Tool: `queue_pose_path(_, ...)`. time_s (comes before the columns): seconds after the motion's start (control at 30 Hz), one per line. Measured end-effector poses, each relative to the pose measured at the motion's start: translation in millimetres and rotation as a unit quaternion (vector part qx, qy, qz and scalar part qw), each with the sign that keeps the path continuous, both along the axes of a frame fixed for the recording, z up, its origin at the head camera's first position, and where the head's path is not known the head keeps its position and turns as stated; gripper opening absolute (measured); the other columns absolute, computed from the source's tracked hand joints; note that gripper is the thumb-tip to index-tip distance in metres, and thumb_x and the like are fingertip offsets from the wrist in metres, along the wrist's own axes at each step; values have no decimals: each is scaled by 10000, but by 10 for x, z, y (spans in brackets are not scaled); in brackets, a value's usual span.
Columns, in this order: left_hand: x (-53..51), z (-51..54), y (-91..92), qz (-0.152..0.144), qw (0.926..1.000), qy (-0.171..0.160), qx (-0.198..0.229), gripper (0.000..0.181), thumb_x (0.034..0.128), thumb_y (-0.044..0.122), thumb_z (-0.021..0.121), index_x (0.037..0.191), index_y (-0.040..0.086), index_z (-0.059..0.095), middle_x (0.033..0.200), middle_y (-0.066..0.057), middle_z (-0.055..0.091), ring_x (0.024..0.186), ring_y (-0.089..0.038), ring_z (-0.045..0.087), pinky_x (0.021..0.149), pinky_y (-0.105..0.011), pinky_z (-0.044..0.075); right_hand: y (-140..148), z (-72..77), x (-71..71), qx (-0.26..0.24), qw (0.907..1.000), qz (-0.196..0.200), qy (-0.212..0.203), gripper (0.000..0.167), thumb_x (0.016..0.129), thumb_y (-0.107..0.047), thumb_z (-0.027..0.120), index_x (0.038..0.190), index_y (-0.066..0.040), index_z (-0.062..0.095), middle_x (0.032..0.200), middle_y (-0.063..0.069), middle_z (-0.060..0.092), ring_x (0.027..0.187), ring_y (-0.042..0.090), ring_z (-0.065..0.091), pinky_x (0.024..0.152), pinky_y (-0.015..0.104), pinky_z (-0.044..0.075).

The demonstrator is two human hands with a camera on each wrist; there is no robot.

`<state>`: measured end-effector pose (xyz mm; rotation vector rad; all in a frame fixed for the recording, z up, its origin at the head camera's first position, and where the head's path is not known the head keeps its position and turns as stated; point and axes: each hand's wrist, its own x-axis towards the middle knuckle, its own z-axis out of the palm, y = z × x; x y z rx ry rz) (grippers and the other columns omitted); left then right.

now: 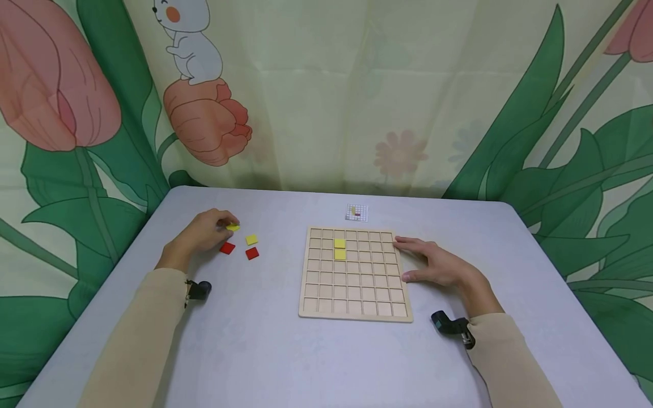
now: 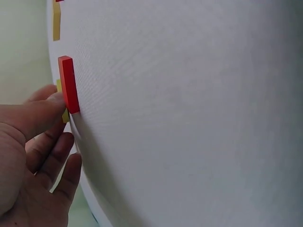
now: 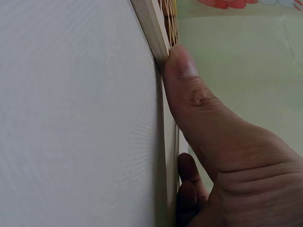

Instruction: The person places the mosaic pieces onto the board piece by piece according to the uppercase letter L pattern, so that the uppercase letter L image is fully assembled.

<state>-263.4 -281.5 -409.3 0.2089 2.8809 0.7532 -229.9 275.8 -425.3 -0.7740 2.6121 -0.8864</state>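
Note:
My left hand (image 1: 204, 232) pinches a yellow square tile (image 1: 233, 228) between thumb and fingers at the table's left. Just in front of it lies a red tile (image 1: 227, 248), which in the left wrist view partly hides the pinched tile. Another yellow tile (image 1: 251, 239) and a second red tile (image 1: 252, 253) lie to its right. A wooden grid board (image 1: 352, 318) lies mid-table, with two yellow tiles (image 1: 339, 249) in neighbouring cells of one column. My right hand (image 1: 439, 263) rests at the board's right edge, thumb (image 3: 182, 64) and fingers extended against it.
Behind the board lies a small card (image 1: 356, 213) printed with a grid and coloured squares. The white table (image 1: 245, 351) ends at a patterned curtain (image 1: 326, 102) along its back. Each wrist wears a small black camera (image 1: 199, 290).

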Motion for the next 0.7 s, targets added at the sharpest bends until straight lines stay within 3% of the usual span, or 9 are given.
queue_pose_path(0.23,-57,-71,-73,77,9995,43,300,353,1006,141,635,1352,79,601,1314,-181,581,1248,-377,504,1079,-552,467,10,7,-31,-19,9998,123,136,828,857,-373,834,1544,-95,465,1659,129,327,1539,450,203,1188,675,189)
queue_pose_path(0.4,-14,-42,-30,244,9983,45,535,338,1019,176,633,1352,129,602,1340,-138,568,1276,-354,489,1055,-541,488,10,-17,-34,-67,9996,207,172,827,864,-383,826,1547,-96,460,1660,127,325,1543,435,205,1190,664,192)
queue_pose_path(0.7,1,62,146,-93,9973,348,636,316,1018,164,645,1331,135,615,1342,-103,572,1272,-330,500,1024,-518,512,14,3,2,43,10000,-26,46,848,853,-382,835,1556,-105,450,1671,110,308,1549,439,177,1198,673,169)
